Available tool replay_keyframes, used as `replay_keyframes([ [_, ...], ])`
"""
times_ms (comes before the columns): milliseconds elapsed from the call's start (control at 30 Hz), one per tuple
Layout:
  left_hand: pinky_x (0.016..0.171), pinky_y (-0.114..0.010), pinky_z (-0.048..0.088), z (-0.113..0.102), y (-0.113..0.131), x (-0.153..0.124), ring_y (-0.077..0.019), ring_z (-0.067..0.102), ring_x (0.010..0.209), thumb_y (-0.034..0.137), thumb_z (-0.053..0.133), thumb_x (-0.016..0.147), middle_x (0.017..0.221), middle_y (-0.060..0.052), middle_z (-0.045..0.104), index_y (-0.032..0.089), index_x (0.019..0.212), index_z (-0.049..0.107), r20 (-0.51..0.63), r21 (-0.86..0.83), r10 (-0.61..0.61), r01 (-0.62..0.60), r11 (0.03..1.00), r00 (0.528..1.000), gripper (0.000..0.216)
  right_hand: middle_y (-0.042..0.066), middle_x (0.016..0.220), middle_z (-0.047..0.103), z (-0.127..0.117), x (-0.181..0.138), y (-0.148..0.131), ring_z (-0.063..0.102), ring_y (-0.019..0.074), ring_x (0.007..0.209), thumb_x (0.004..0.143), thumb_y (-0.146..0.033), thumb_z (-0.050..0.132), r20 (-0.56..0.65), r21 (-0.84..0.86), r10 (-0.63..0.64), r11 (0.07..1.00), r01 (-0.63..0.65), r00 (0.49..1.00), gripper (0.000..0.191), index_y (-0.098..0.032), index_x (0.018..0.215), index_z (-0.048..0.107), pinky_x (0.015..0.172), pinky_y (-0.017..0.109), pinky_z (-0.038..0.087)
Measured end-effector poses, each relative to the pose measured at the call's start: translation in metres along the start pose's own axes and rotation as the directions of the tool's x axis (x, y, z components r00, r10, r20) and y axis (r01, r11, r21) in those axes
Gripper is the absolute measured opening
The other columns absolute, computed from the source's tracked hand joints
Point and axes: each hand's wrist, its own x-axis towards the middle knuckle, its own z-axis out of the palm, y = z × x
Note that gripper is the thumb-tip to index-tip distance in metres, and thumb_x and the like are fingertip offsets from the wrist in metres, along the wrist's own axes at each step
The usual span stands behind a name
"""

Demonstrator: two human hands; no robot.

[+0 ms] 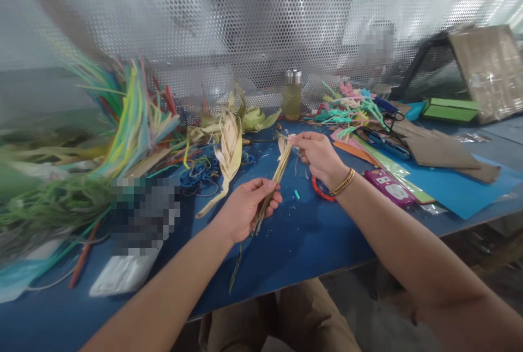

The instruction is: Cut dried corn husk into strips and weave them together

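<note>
My left hand (248, 206) is closed around the lower part of a thin bundle of dried leaf strips (276, 176), held above the blue table (310, 243). My right hand (316, 154), with a gold bracelet on its wrist, pinches the bundle's upper end. The bundle slants from lower left to upper right between both hands. A loose strip trails down from my left hand toward the table's front edge.
Dried corn husks (231, 139) lie behind my hands. Colourful strips (134, 117) fan out at the left. A small bottle (292, 95) stands by the perforated metal wall. Pipe-cleaner figures (351, 108), coloured paper, a pink box (390, 186) and a red ring (320, 190) lie right.
</note>
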Motion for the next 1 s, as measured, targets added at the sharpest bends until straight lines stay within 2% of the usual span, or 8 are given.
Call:
replay_keyframes([
  [133, 0.041, -0.011, 0.032, 0.0026, -0.0028, -0.0008, -0.0024, 0.041, 0.043, 0.029, 0.072, 0.078, 0.055, 0.005, 0.053, 0.016, 0.079, 0.055, 0.011, -0.025, 0.071, -0.071, 0.997, 0.997, 0.021, -0.009, 0.043, 0.037, 0.0001, 0.0004, 0.0000, 0.024, 0.0025, 0.036, 0.074, -0.019, 0.070, -0.002, 0.008, -0.005, 1.000, 0.005, 1.000, 0.021, -0.016, 0.060, 0.055, 0.037, 0.022, 0.015],
  [233, 0.042, -0.012, 0.029, 0.0037, -0.0017, -0.0025, -0.0033, 0.039, 0.044, 0.031, 0.073, 0.076, 0.054, 0.006, 0.051, 0.018, 0.081, 0.051, 0.023, -0.015, 0.113, -0.112, 0.994, 0.993, 0.026, -0.009, 0.043, 0.036, 0.0004, -0.0002, -0.0012, 0.024, 0.0024, 0.036, 0.074, -0.018, 0.069, -0.008, 0.022, -0.009, 1.000, 0.009, 1.000, 0.021, -0.016, 0.059, 0.054, 0.037, 0.022, 0.015],
  [400, 0.040, -0.015, 0.026, 0.0025, -0.0007, -0.0032, -0.0046, 0.037, 0.044, 0.037, 0.071, 0.077, 0.054, 0.006, 0.049, 0.017, 0.091, 0.061, 0.092, 0.105, 0.099, -0.109, 0.989, 0.991, 0.027, -0.009, 0.042, 0.035, 0.0004, 0.0001, -0.0023, 0.024, 0.0028, 0.036, 0.075, -0.018, 0.069, -0.034, 0.039, 0.031, 0.999, -0.030, 0.999, 0.022, -0.016, 0.060, 0.053, 0.037, 0.022, 0.016],
  [567, 0.044, -0.017, 0.033, 0.0032, -0.0031, -0.0031, -0.0062, 0.045, 0.047, 0.038, 0.066, 0.082, 0.056, 0.004, 0.054, 0.018, 0.082, 0.060, 0.029, 0.172, 0.144, -0.147, 0.974, 0.989, 0.021, -0.009, 0.043, 0.037, 0.0008, 0.0013, -0.0036, 0.027, 0.0030, 0.036, 0.077, -0.018, 0.068, -0.066, 0.028, 0.039, 0.999, -0.037, 0.997, 0.023, -0.016, 0.060, 0.052, 0.037, 0.021, 0.018],
  [700, 0.054, -0.020, 0.046, 0.0047, -0.0031, -0.0041, -0.0098, 0.059, 0.062, 0.031, 0.064, 0.084, 0.075, -0.002, 0.064, 0.017, 0.082, 0.059, 0.037, 0.119, 0.084, -0.088, 0.989, 0.996, 0.015, -0.009, 0.043, 0.035, 0.0020, 0.0014, -0.0036, 0.024, 0.0027, 0.035, 0.079, -0.015, 0.066, -0.063, 0.044, 0.056, 0.998, -0.053, 0.996, 0.024, -0.016, 0.059, 0.051, 0.037, 0.022, 0.015],
  [767, 0.047, -0.016, 0.039, 0.0040, -0.0037, -0.0036, -0.0068, 0.052, 0.053, 0.029, 0.062, 0.085, 0.068, 0.000, 0.059, 0.016, 0.081, 0.059, 0.052, 0.094, 0.080, -0.084, 0.992, 0.995, 0.014, -0.009, 0.044, 0.036, 0.0023, 0.0016, -0.0028, 0.025, 0.0027, 0.035, 0.079, -0.015, 0.066, -0.063, 0.040, 0.051, 0.998, -0.049, 0.997, 0.024, -0.016, 0.060, 0.052, 0.037, 0.022, 0.016],
  [867, 0.038, -0.014, 0.020, 0.0018, -0.0052, -0.0026, -0.0029, 0.031, 0.041, 0.031, 0.062, 0.086, 0.053, 0.006, 0.042, 0.015, 0.082, 0.061, 0.069, 0.079, 0.087, -0.093, 0.993, 0.994, 0.016, -0.008, 0.045, 0.037, 0.0021, 0.0018, -0.0021, 0.027, 0.0029, 0.037, 0.078, -0.015, 0.067, -0.059, 0.025, 0.035, 0.999, -0.033, 0.998, 0.022, -0.016, 0.061, 0.053, 0.038, 0.022, 0.018],
  [1000, 0.039, -0.016, 0.017, 0.0001, -0.0056, -0.0030, -0.0028, 0.028, 0.042, 0.031, 0.064, 0.084, 0.055, 0.006, 0.042, 0.013, 0.093, 0.066, 0.103, 0.072, 0.057, -0.064, 0.995, 0.993, 0.020, -0.008, 0.046, 0.038, 0.0004, 0.0023, -0.0034, 0.027, 0.0035, 0.038, 0.077, -0.015, 0.067, -0.074, 0.022, 0.029, 0.999, -0.028, 0.997, 0.022, -0.016, 0.060, 0.053, 0.038, 0.023, 0.017],
])
